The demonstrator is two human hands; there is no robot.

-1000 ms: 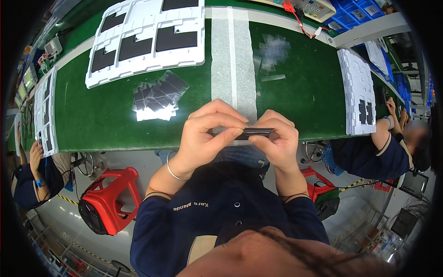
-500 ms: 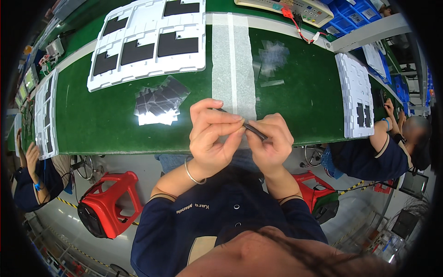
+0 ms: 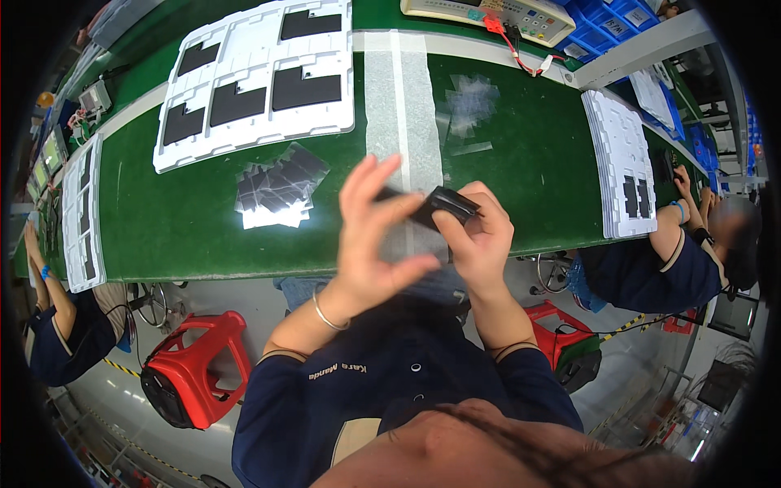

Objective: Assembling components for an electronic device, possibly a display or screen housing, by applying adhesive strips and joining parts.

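Observation:
A thin black flat piece with a glossy edge is pinched in my right hand, the thumb on its near face and the fingers behind. It is tilted above the front edge of the bench. My left hand, blurred by motion, has its fingers spread apart over the left end of the piece. The index finger comes close to it; whether it touches I cannot tell. Left of my hands a pile of clear film pieces lies on the green bench. Behind that, a white tray holds several black L-shaped flat pieces.
A pale paper strip runs across the bench. Thin clear films lie right of it. Stacked white trays stand at right, another tray at left. At the back sits an instrument with a red lead. Co-workers sit on both sides.
My left hand has loosened its pinch and spread its fingers. The black piece has turned in my right hand, showing more of its face. The view has shifted slightly.

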